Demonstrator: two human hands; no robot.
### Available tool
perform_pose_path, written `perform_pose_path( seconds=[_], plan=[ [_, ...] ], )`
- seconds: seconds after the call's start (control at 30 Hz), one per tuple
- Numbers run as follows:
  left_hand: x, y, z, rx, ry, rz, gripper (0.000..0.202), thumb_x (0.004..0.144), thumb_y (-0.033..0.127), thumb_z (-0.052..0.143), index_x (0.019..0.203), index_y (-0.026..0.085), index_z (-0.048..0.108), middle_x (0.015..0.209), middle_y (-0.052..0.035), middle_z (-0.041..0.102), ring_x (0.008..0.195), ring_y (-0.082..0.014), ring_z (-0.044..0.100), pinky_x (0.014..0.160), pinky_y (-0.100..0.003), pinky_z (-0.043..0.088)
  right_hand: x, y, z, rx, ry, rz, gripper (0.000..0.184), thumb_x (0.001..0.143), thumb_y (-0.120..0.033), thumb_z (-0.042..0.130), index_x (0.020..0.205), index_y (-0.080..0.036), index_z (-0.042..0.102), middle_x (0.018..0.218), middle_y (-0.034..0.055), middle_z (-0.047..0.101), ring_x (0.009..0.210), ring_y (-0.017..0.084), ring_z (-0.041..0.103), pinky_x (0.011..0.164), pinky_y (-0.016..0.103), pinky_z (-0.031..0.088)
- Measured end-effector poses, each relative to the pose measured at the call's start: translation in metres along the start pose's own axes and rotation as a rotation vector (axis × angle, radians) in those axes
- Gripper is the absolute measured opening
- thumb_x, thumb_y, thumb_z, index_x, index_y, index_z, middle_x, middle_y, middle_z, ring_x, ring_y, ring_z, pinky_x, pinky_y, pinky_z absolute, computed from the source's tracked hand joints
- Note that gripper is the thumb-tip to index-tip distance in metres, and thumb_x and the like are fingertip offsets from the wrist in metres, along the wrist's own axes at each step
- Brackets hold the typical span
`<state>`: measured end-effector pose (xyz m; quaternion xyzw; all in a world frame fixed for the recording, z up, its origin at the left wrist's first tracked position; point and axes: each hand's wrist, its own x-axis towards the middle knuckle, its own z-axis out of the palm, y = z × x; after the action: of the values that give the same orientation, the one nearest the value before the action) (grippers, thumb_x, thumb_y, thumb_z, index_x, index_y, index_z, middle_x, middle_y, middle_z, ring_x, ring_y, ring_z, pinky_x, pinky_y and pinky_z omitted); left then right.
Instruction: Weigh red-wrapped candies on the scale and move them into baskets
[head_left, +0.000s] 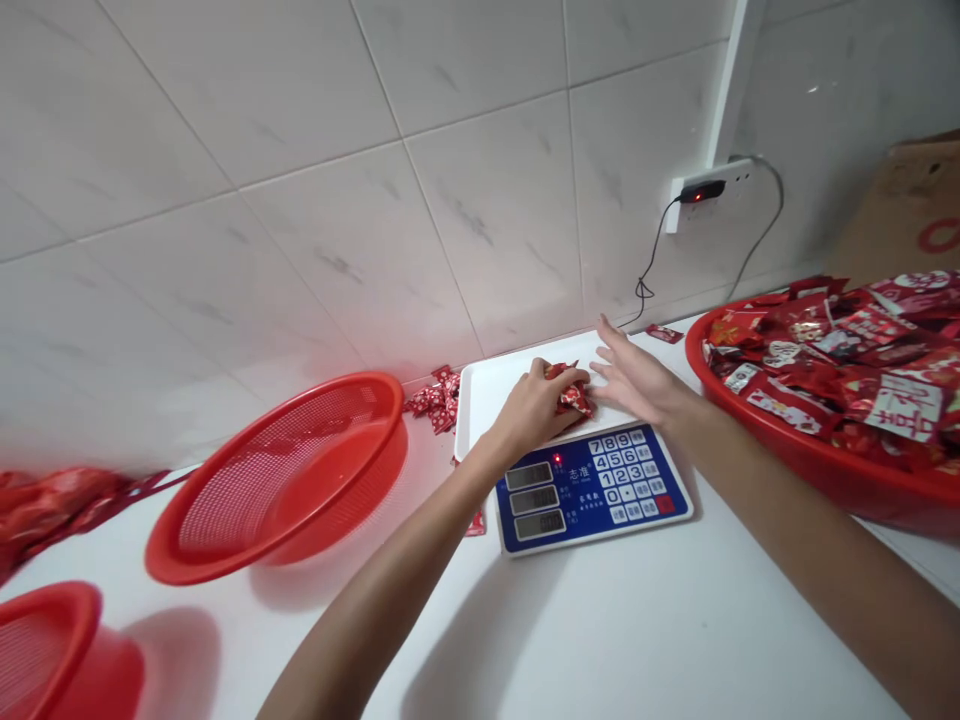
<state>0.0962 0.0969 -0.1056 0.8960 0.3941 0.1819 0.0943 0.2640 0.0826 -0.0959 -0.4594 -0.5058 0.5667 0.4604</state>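
A digital scale (592, 490) with a blue keypad panel and a white weighing tray (480, 395) stands against the tiled wall. Over the tray, my left hand (536, 405) curls its fingers round a small bunch of red wrapped candies (574, 392). My right hand (624, 378) is beside the bunch on its right, fingers spread, with nothing in it that I can see. Part of the candies is hidden under the left fingers.
To the right stands a red basin (697, 350) heaped with red packets (825, 360). An empty-looking red colander (277, 480) is at left, another red colander (52, 650) nearer. Loose candies (439, 400) lie left of the scale. A black cord (660, 240) runs from the wall socket.
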Motion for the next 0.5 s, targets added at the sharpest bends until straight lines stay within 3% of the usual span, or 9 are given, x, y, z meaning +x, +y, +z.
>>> perform_pose_path(
  seconds=[0.17, 0.33, 0.4, 0.5],
  plan=[
    [-0.002, -0.003, 0.001, -0.132, 0.09, -0.044, 0.047, 0.079, 0.009, 0.074, 0.123, 0.025, 0.069, 0.118, -0.0094, 0.056, 0.108, -0.0277, 0.063, 0.102, -0.045, 0.051, -0.014, -0.014, -0.013, -0.069, -0.022, -0.034, 0.097, 0.093, -0.074, 0.033, 0.166, -0.018, 0.0, 0.17, 0.0235, 0.015, 0.154, 0.033, 0.029, 0.111, 0.057, 0.045],
    [0.007, -0.014, -0.013, -0.33, 0.127, -0.06, 0.039, 0.075, 0.005, 0.069, 0.109, 0.024, 0.069, 0.113, -0.005, 0.069, 0.111, -0.0264, 0.064, 0.103, -0.044, 0.051, -0.018, -0.023, -0.028, -0.083, 0.022, -0.155, 0.087, 0.094, -0.072, 0.037, 0.163, -0.023, 0.018, 0.166, 0.0213, 0.029, 0.15, 0.034, 0.038, 0.108, 0.058, 0.049],
    [0.012, -0.019, -0.024, -0.425, 0.098, -0.077, 0.035, 0.074, 0.008, 0.068, 0.106, 0.022, 0.068, 0.11, -0.0043, 0.073, 0.101, -0.0241, 0.068, 0.093, -0.04, 0.056, -0.018, -0.024, -0.032, -0.049, 0.05, -0.182, 0.081, 0.094, -0.069, 0.042, 0.16, -0.025, 0.026, 0.163, 0.0197, 0.035, 0.147, 0.033, 0.042, 0.107, 0.055, 0.05],
    [0.013, -0.023, -0.045, -0.549, 0.069, -0.12, 0.033, 0.071, 0.018, 0.069, 0.104, 0.021, 0.066, 0.1, -0.0042, 0.074, 0.079, -0.0197, 0.069, 0.071, -0.032, 0.058, -0.018, -0.022, -0.03, -0.077, 0.101, -0.268, 0.06, 0.094, -0.06, 0.053, 0.144, -0.028, 0.05, 0.152, 0.0142, 0.051, 0.139, 0.03, 0.052, 0.109, 0.052, 0.05]
  ],
)
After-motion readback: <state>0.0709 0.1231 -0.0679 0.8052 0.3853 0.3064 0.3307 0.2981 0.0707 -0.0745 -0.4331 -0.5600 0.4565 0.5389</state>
